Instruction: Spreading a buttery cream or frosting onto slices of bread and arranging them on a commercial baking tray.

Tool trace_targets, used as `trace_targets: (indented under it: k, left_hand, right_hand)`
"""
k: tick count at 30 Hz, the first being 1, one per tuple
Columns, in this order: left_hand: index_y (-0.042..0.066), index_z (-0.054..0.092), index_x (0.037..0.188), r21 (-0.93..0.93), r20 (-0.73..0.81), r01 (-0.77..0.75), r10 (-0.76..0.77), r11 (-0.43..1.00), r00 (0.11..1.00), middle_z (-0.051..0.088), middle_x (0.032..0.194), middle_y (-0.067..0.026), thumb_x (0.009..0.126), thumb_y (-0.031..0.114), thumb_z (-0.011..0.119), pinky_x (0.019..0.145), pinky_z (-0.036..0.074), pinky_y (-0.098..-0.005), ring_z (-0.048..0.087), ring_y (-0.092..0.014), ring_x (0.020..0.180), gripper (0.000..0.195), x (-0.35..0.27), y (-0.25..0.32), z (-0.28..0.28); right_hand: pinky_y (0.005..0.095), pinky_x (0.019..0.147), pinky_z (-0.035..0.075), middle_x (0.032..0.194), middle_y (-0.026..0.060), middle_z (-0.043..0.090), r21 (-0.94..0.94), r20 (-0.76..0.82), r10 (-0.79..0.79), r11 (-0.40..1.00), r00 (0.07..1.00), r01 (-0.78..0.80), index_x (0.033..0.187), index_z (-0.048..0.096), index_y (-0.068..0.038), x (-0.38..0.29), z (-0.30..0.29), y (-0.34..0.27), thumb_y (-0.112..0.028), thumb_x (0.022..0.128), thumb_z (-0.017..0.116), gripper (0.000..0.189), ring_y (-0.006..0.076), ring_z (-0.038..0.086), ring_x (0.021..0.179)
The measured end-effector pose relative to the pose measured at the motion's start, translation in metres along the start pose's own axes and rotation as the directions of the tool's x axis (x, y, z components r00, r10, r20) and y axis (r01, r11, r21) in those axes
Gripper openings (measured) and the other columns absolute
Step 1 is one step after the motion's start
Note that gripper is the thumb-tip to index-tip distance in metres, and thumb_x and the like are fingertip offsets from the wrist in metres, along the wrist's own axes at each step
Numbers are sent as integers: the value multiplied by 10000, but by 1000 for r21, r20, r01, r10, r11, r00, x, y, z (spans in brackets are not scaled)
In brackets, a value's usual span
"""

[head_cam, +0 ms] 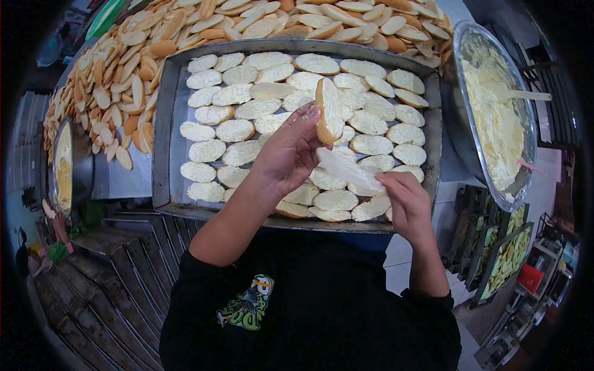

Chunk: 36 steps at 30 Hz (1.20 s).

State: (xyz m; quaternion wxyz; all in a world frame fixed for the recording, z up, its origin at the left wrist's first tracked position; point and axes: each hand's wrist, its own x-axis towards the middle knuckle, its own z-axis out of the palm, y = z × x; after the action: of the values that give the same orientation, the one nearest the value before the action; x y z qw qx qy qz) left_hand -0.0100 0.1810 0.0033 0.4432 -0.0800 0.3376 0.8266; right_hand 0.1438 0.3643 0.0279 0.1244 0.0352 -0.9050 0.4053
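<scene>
Raised over the tray, my left hand (297, 143) grips a bread slice (330, 111) by its crust, its pale spread-covered face turned to the right. My right hand (406, 199) pinches a flat whitish spatula or scraper (348, 170), coated with cream; its far end lies just below the bread. Beneath both hands is a metal baking tray (297, 44) holding rows of oval bread slices (257, 108) topped with a cream-coloured spread. My left forearm and hand hide some of the slices.
A large heap of plain bread slices (123, 88) lies behind and left of the tray. At right stands a metal bowl of cream (494, 125) with a spatula handle (531, 95). Another bowl (62, 167) is at left. Stacked metal trays (111, 264) fill the lower left; a person's hand (60, 227) shows there.
</scene>
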Motion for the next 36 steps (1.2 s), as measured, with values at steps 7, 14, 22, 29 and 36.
trace_targets:
  k: [7,14,22,29,36]
  left_hand:
    - [-27,381,1226,-108,-122,-205,192,973,974,540,1079,-168,852,226,478,695,510,-272,579,-214,844,462,-15,63,-61]
    - [-45,447,1096,390,-417,-432,574,813,704,543,996,-161,875,164,494,703,508,-299,567,-240,840,308,-22,150,-142]
    - [-89,407,1098,122,-623,-515,470,849,626,487,1079,-202,928,156,392,873,496,-352,526,-282,950,299,5,164,-151]
    - [-79,421,1057,76,-708,-606,471,792,527,480,981,-157,898,81,451,863,501,-329,524,-265,899,228,8,157,-147]
    - [-56,431,1016,186,-746,-578,497,795,444,449,960,-139,879,47,476,791,512,-309,508,-205,812,177,13,149,-143]
  right_hand:
    - [289,698,467,912,159,585,124,-80,158,981,984,-147,1066,553,13,-16,3,9,75,813,457,277,227,577,801]
    - [285,684,471,898,157,580,226,-16,193,956,981,-185,1076,540,46,-14,11,12,46,842,433,258,204,568,790]
    - [268,657,444,862,142,575,313,-25,224,927,974,-205,1030,527,86,-18,16,11,61,820,430,232,176,532,722]
    - [261,655,436,854,132,575,352,-13,246,908,969,-226,1030,525,87,-20,16,16,52,826,431,227,163,521,720]
    - [258,654,431,848,119,572,376,-18,276,893,961,-249,1003,535,81,-19,15,14,24,838,428,205,158,516,715]
